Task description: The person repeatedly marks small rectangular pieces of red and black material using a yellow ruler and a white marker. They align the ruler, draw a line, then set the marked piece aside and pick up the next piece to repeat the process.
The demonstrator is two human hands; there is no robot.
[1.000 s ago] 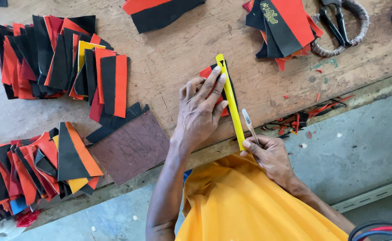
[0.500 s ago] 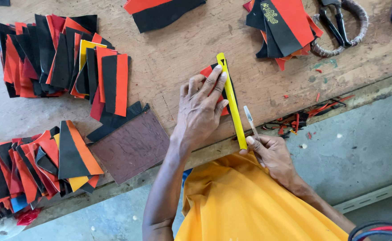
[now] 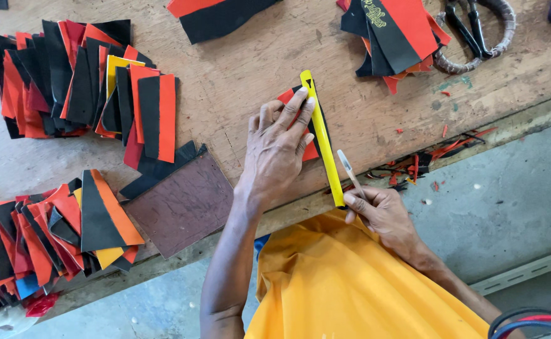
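Left hand [image 3: 278, 150] is flat with fingers spread, pinning the yellow ruler [image 3: 322, 138] onto a red and black piece [image 3: 307, 135] on the wooden tabletop [image 3: 250, 69]. Right hand [image 3: 379, 213] sits at the ruler's near end, fingers pinched around a thin blade [image 3: 347, 166] just beside its edge. Well beyond the ruler, at the tabletop's far edge, lie scissors [image 3: 476, 25]; a pile of cut pieces [image 3: 81, 81] sits well off on the side of the pinning hand.

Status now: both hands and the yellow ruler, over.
Left hand flat, pressing yellow ruler on red-black piece. Right hand holds thin blade beside ruler. Nothing blocking.
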